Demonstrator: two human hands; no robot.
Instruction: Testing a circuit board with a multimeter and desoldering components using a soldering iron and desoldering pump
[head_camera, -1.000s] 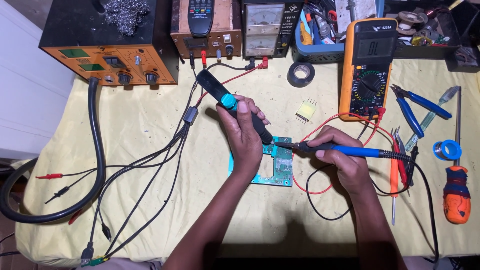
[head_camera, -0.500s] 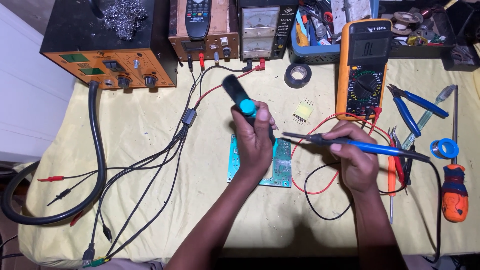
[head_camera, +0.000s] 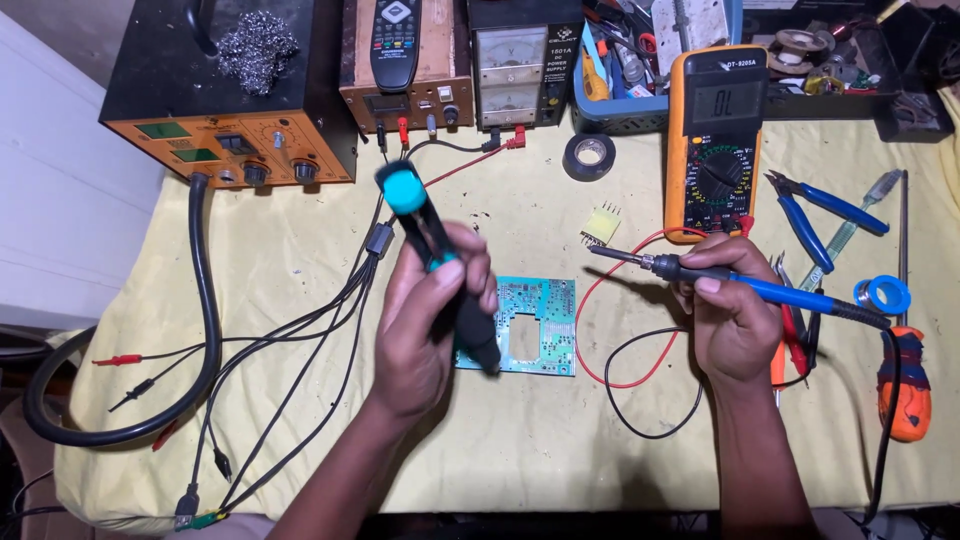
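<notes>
Green circuit board (head_camera: 535, 325) lies mid-bench. Left hand (head_camera: 425, 325), fingers wrapped around a desoldering pump (head_camera: 440, 265), tip down at it; right hand (head_camera: 735, 320) pinches blue soldering iron (head_camera: 740, 283), lifted clear.

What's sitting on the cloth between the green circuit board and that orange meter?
In the head view, a small pale yellow part with metal pins lies between the circuit board and the meter. The soldering iron tip, held in the right hand, points across that gap.
</notes>
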